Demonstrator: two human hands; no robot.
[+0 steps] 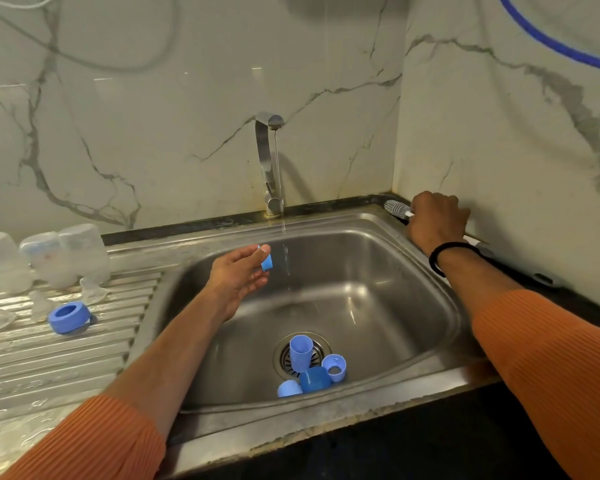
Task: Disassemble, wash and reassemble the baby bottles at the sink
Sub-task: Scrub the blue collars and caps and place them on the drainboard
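Observation:
My left hand [238, 271] is over the steel sink [378, 285] and pinches a small blue bottle part [266, 262] beside the thin stream of water falling from the tap [269, 161]. My right hand [437, 220] is at the sink's back right corner, curled round the handle of a white bottle brush [395, 207] that lies on the rim. Several blue caps and rings [312, 370] lie on the drain. On the left drainboard stand three clear bottle bodies upside down [49, 258], with clear teats [92, 289] and a blue screw ring [68, 317] in front.
The ribbed drainboard [66, 358] is wet. Marble walls close off the back and right side. A dark counter edge [326, 206] runs behind the sink. A blue hose [551, 39] hangs on the right wall.

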